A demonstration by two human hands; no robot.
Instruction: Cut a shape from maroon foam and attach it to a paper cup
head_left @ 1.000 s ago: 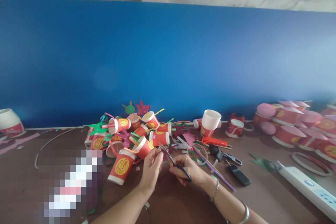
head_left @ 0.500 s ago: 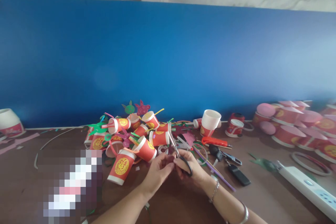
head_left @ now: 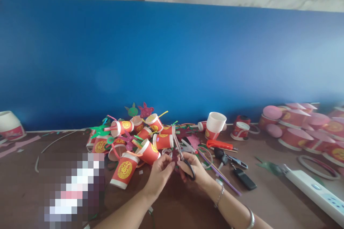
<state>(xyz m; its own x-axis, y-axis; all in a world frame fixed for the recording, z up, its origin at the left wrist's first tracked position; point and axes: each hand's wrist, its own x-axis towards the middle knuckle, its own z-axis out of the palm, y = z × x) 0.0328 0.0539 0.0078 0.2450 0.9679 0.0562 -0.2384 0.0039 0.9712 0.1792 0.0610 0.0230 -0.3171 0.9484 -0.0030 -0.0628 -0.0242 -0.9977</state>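
My right hand (head_left: 192, 169) is closed around the black handle of a pair of scissors (head_left: 178, 146), whose blades point up and away from me. Between the two hands is a small dark red cut-out piece (head_left: 175, 156), thin like paper or felt. My left hand (head_left: 160, 171) pinches its left edge, and my right fingertips are beside it. Just beyond the left hand lies a heap of red paper cups with yellow prints, among them a tipped cup (head_left: 125, 169) and another cup (head_left: 149, 152). A purple straw (head_left: 224, 180) lies right of the right hand.
An orange-red utility knife (head_left: 219, 145), keys (head_left: 222, 157) and a black key fob (head_left: 244, 178) lie at right. Stacked white cups (head_left: 216, 121) stand behind. A white power strip (head_left: 317, 193) and pink-topped cups (head_left: 295, 137) are further right. A blue panel (head_left: 172, 64) stands behind the table.
My hands have drawn slightly apart, and the dark red piece has come into view between them, standing upright. The scissors have shifted only slightly.
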